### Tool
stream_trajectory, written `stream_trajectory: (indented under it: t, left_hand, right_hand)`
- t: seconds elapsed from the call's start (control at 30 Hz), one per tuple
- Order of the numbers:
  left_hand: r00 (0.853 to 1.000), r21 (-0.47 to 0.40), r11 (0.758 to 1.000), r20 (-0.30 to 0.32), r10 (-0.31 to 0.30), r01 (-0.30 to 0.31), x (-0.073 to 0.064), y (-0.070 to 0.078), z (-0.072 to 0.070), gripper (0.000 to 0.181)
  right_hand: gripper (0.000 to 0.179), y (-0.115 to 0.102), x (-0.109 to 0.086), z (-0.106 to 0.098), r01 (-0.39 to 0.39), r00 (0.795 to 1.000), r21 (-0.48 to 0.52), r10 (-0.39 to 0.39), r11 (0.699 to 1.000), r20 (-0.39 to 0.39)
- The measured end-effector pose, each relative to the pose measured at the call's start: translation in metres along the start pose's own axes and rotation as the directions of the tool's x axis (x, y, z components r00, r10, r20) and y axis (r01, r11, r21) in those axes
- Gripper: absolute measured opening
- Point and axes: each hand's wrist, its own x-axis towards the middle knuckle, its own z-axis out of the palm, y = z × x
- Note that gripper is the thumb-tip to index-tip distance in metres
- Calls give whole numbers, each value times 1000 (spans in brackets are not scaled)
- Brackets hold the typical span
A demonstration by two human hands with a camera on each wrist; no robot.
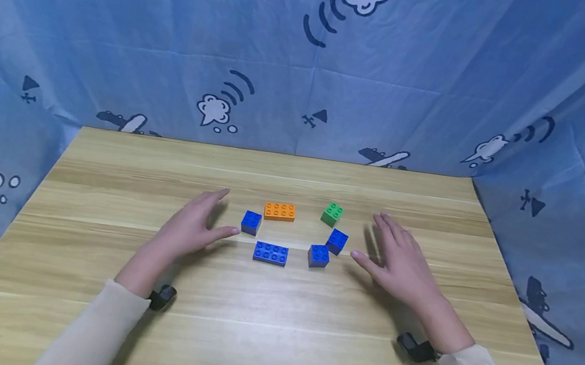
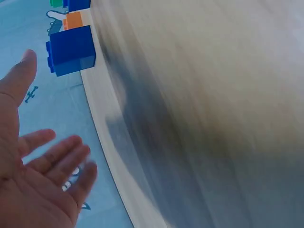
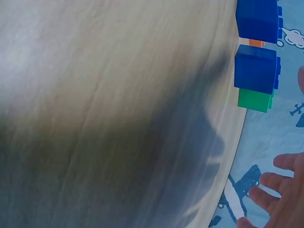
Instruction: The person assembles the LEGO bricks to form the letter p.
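Note:
Both hands hover over the table with fingers extended and hold nothing. My left hand (image 1: 192, 226) is beside a small square blue brick (image 1: 250, 223), its thumb pointing at it. To the right, my right hand (image 1: 399, 261) has its thumb near another square blue brick (image 1: 337, 242). A third square blue brick (image 1: 318, 256) stands just in front of that one. Between the hands also lie a long orange brick (image 1: 279, 212), a long blue brick (image 1: 270, 253) and a green brick (image 1: 331, 214). In the left wrist view the blue brick (image 2: 72, 50) stands beyond the thumb.
The wooden table (image 1: 259, 340) carries the bricks near its middle. Behind it and along both sides hangs a blue patterned cloth (image 1: 269, 29). Dark straps with small devices sit at both wrists, the left device (image 1: 163, 297) and right device (image 1: 417, 348).

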Motion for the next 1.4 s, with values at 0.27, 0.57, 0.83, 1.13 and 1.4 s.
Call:
stream_trajectory:
  t: [0.27, 0.57, 0.83, 1.13, 1.4]
  left_hand:
    - [987, -51, 986, 19, 160, -158, 11, 5, 8, 75]
    - [977, -69, 977, 62, 206, -202, 23, 14, 17, 54]
    - [975, -37, 978, 84, 207, -205, 29, 17, 24, 49]
    - [978, -24, 982, 88, 189, -188, 32, 18, 27, 41]
    - [981, -30, 985, 86, 171, -169, 34, 19, 28, 39]
  right_hand:
    - [97, -4, 2, 3, -14, 1000, 21, 14, 1000, 14]
    - [93, -9, 4, 7, -19, 999, 83, 15, 996, 39]
    - [89, -11, 10, 15, -31, 998, 221, 18, 975, 61]
    - [72, -12, 18, 27, 30, 999, 325, -36, 945, 12]
    - [57, -16, 25, 32, 58, 998, 366, -58, 929, -12]
